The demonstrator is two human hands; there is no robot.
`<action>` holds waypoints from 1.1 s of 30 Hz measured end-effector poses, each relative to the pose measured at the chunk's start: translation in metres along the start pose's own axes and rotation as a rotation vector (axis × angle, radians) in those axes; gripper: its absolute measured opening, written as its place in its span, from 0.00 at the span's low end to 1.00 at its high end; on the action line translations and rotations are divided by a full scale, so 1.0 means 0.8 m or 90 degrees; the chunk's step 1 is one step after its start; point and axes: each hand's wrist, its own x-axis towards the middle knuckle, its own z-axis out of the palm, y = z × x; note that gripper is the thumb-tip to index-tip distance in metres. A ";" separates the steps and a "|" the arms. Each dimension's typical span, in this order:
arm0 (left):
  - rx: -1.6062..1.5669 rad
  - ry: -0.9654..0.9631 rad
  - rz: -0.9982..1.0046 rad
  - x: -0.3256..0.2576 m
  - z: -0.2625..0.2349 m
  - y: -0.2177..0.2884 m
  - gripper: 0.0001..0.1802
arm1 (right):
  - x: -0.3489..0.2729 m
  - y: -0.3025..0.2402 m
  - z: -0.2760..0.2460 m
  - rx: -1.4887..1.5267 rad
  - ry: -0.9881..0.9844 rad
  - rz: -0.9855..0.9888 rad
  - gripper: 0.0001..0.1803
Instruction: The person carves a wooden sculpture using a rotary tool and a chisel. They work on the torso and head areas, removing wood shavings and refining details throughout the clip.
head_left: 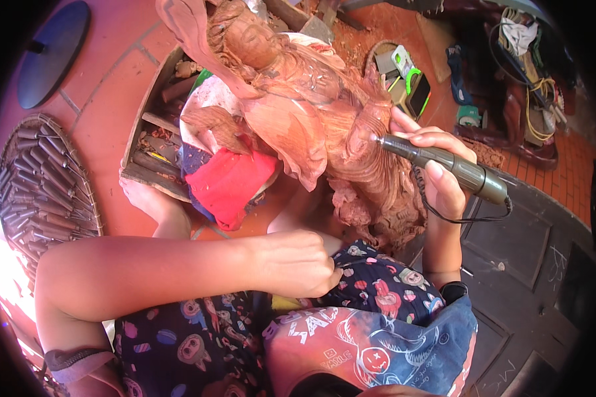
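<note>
Carving of reddish-brown wood shaped as a robed figure, lying aslant beyond the lap, partly over a weathered brown wooden crate and near a bright red cloth. Dark olive cylindrical power tool with a thin black cord, gripped snugly between fingers and thumb of the right hand, nose aimed at the carved folds. Left hand curled into a fist beside navy cartoon-print clothing, away from the wood; impossible to tell whether wrapped around anything. Possible trouble: a skid into neighbouring folds, from a slight twist of the wrist; a rocking carving, from lack of a second bracing hand; a snag, from cord looping close by the wrist; nicked fingertips, from lying so near the working end. Hard to make out: the tool's very tip, and whether touching wood. Hidden: the carving's underside and supports. Cut off: its topmost part, at the upper edge of the view.
</note>
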 end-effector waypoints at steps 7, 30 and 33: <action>0.004 -0.050 -0.016 -0.002 -0.004 0.000 0.20 | 0.007 0.013 -0.008 -0.003 -0.047 -0.051 0.18; -0.015 -0.097 -0.010 0.004 -0.005 -0.009 0.19 | -0.016 0.073 -0.024 0.057 -0.132 -0.185 0.15; -0.083 -0.116 -0.068 0.007 -0.027 -0.006 0.17 | -0.033 0.037 -0.028 0.023 -0.096 -0.240 0.15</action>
